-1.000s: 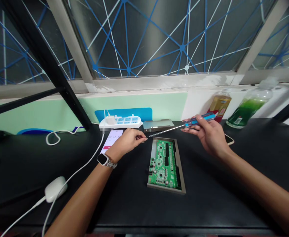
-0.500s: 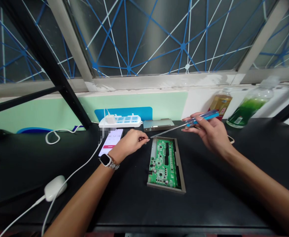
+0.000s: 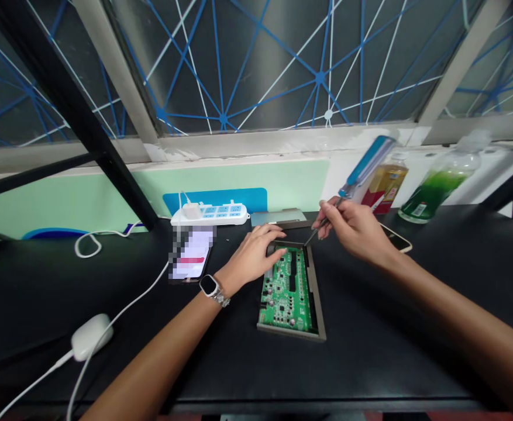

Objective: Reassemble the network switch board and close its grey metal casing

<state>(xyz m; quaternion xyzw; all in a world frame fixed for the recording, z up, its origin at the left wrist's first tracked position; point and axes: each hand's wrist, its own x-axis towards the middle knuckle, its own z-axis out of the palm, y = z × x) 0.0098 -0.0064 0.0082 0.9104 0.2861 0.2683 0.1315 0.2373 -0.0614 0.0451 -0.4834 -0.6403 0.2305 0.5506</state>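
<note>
A green circuit board (image 3: 288, 289) lies in an open grey metal case (image 3: 318, 304) on the black table. My left hand (image 3: 256, 254) rests on the board's far left corner with its fingers spread flat. My right hand (image 3: 353, 229) grips a screwdriver with a blue see-through handle (image 3: 365, 165), held steeply upright. The tool's metal tip points down at the far right corner of the case. A watch sits on my left wrist (image 3: 210, 286).
A white power strip (image 3: 210, 214) and a grey metal cover (image 3: 278, 217) lie at the back. A phone with a lit screen (image 3: 191, 257) is left of the board, another phone (image 3: 395, 238) under my right hand. Two bottles (image 3: 436, 187) stand at back right. A white adapter (image 3: 92, 337) with cable lies at left.
My left hand moved right from beside the case onto the board and opened flat. My right hand swung the screwdriver from nearly level to steeply upright, tip down at the case corner.
</note>
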